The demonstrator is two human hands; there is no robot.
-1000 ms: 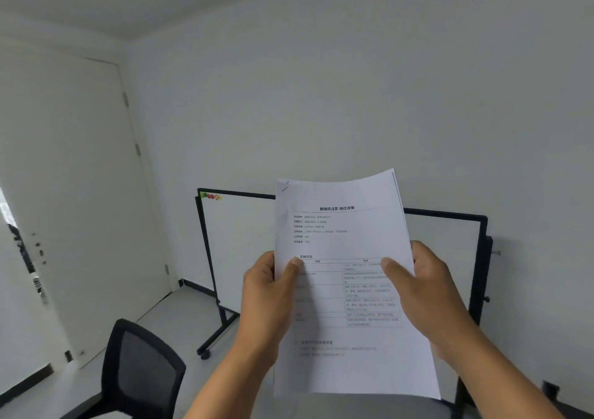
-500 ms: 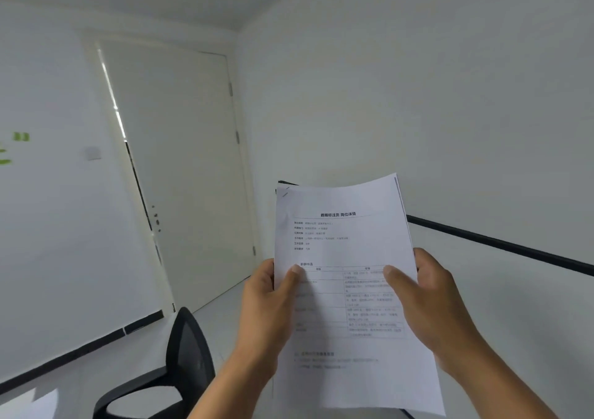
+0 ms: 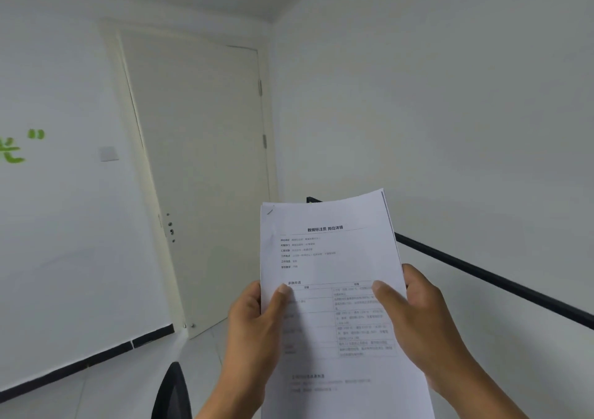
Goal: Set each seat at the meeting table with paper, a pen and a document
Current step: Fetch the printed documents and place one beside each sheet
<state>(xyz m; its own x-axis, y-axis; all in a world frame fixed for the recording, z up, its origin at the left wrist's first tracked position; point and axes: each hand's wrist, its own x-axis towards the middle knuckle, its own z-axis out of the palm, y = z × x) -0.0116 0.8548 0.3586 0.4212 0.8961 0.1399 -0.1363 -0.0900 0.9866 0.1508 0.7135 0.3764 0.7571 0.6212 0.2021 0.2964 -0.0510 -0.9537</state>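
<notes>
A stack of stapled printed documents [image 3: 334, 258] stands upright in front of me, low and right of centre, with a heading and a table on its top sheet. My left hand [image 3: 254, 332] grips the stack's left edge, thumb across the front. My right hand [image 3: 418, 315] grips the right edge the same way, thumb on the page and fingers behind. The meeting table, pens and blank paper are out of view.
A closed white door [image 3: 205, 177] fills the corner ahead. A black mesh chair back [image 3: 172, 393] shows at the bottom edge. The black frame of a whiteboard [image 3: 482, 277] runs along the right wall. Green lettering [image 3: 19, 148] marks the left wall.
The view has swung to the right: door and chair slid leftward-to-centre, the whiteboard moved off to the right. Both hands keep the same hold on the documents.
</notes>
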